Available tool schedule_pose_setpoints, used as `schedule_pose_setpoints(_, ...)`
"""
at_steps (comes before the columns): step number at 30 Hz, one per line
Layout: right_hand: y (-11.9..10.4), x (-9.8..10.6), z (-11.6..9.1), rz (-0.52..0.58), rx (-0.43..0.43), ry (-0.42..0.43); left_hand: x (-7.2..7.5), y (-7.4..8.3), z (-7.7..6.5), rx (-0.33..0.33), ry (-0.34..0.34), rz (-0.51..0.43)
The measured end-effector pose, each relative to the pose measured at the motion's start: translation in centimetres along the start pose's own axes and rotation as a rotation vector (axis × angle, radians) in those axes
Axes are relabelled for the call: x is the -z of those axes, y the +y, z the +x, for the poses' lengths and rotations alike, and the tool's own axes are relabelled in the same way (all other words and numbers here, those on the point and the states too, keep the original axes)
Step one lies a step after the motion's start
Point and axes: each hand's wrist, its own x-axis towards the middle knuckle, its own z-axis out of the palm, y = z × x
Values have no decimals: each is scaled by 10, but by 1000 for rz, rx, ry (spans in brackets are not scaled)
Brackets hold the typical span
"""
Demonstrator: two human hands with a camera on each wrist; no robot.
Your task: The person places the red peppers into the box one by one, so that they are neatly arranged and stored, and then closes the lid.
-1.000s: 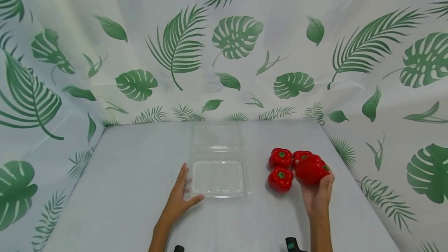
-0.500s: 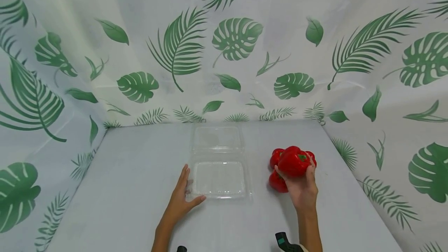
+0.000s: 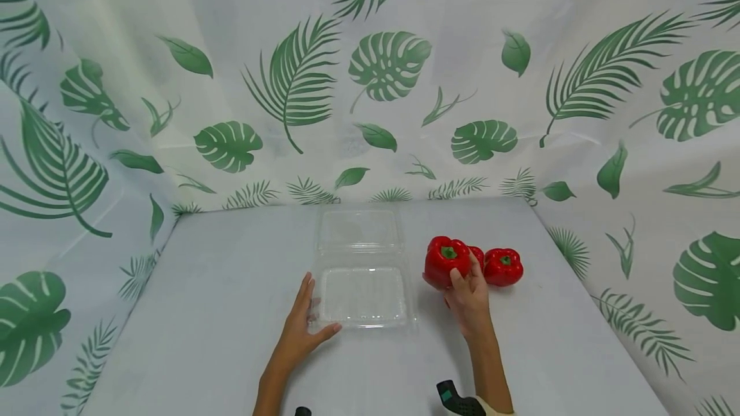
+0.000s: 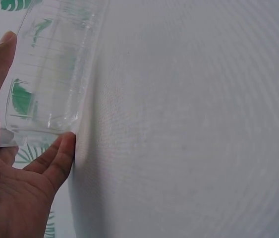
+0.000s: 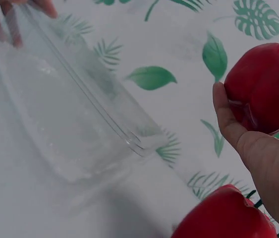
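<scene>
My right hand holds a glossy red bell pepper with a green stem, its thumb on the near side. In the right wrist view the held bell pepper is off the table. A second red bell pepper sits on the table to the right, with part of another showing between them; anything behind the hand is hidden. My left hand rests at the left edge of a clear plastic clamshell box, its lid laid back. In the left wrist view, straight fingertips touch the box's corner.
The white table has a leaf-print sheet hanging behind it and at both sides. The clamshell's raised lid half lies toward the back edge. Dark wrist-camera mounts show at the bottom.
My right hand has carried the bell pepper leftward from the right of the group toward the box, uncovering the right-hand pepper. The left hand has stayed at the box's edge.
</scene>
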Motion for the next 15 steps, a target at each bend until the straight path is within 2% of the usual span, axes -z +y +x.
schedule_pose_setpoints(3, 3, -5, 2, -116, -52, 27, -1, -1, 0, -4, 3, -3)
schedule_pose_setpoints(6, 7, -10, 4, -223, -55, 20, -2, -3, 0, -12, -1, 1)
schedule_pose_setpoints(15, 24, -38, 12, -493, 84, -83, 0, -1, 0, -14, 7, 12)
